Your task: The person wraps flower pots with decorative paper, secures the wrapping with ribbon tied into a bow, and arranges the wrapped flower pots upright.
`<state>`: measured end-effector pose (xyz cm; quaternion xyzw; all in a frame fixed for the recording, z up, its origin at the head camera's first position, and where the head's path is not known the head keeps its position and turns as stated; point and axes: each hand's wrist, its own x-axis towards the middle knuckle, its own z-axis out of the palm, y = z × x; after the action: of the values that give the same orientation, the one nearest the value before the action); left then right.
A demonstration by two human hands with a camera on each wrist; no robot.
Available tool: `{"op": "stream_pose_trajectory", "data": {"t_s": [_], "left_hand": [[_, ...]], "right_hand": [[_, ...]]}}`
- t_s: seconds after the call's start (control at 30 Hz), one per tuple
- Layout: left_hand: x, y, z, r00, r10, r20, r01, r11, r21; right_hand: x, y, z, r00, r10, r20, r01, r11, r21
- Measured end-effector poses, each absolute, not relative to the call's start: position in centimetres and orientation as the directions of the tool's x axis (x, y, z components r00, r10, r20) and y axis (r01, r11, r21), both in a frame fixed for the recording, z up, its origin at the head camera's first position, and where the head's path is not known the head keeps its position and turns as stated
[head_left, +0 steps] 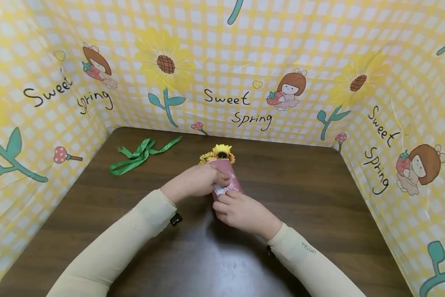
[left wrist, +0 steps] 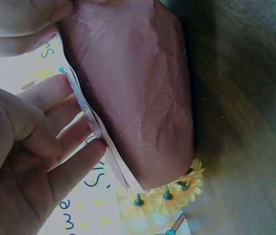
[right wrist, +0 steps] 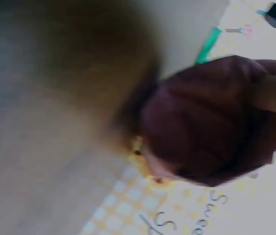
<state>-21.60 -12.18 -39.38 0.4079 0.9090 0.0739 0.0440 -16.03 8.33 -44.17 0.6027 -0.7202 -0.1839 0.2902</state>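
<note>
A bunch of yellow artificial flowers (head_left: 222, 152) lies on the table, wrapped in pink wrapping paper (left wrist: 133, 98). The blooms (left wrist: 167, 193) poke out of one end of the wrap. My left hand (head_left: 202, 180) is at the flower end; in the left wrist view its fairly straight fingers (left wrist: 77, 164) touch the paper's loose pale edge. Nearer me, my right hand (head_left: 242, 212) pinches the same edge toward the stem end. The right wrist view shows the folded stem end of the paper (right wrist: 201, 117); stems are hidden inside.
A loose green ribbon (head_left: 138, 156) lies at the back left of the dark wooden table (head_left: 300, 185). Yellow checked cloth (head_left: 222, 62) with printed flowers walls the table at the back and both sides. A dark blur (right wrist: 79, 63) covers much of the right wrist view.
</note>
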Motion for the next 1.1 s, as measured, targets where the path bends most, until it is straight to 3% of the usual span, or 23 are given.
{"op": "stream_pose_trajectory", "data": {"t_s": [0.43,0.57,0.67,0.8,0.93,1.03,1.1], "left_hand": [[-21.5,-12.1,-40.3,-0.670,0.742,0.022,0.731,0.654,0.194],[-21.2,-12.3,-40.7,-0.669,0.742,0.046,0.733,0.648,0.208],[-20.9,-12.2,-40.9,-0.686,0.723,0.076,0.721,0.662,0.205],[-20.5,-12.0,-41.0,-0.710,0.693,0.127,0.704,0.688,0.176],[-20.1,-12.0,-41.3,-0.733,0.665,0.142,0.679,0.705,0.204],[-19.8,-12.0,-41.5,-0.736,0.661,0.145,0.674,0.700,0.234],[-19.7,-12.0,-41.7,-0.729,0.667,0.154,0.682,0.688,0.249]], "right_hand": [[-15.3,7.9,-44.1,-0.112,-0.976,0.188,-0.776,0.204,0.596],[-15.3,9.0,-44.0,-0.137,-0.942,0.306,-0.859,0.267,0.437],[-16.0,10.0,-43.6,-0.232,-0.866,0.443,-0.910,0.354,0.216],[-17.9,11.2,-42.8,-0.487,-0.681,0.546,-0.844,0.527,-0.096],[-19.8,11.5,-43.0,-0.740,-0.491,0.460,-0.669,0.602,-0.435],[-20.8,11.1,-43.8,-0.837,-0.410,0.363,-0.546,0.568,-0.616],[-21.2,10.8,-44.3,-0.865,-0.386,0.319,-0.494,0.552,-0.672]]}}
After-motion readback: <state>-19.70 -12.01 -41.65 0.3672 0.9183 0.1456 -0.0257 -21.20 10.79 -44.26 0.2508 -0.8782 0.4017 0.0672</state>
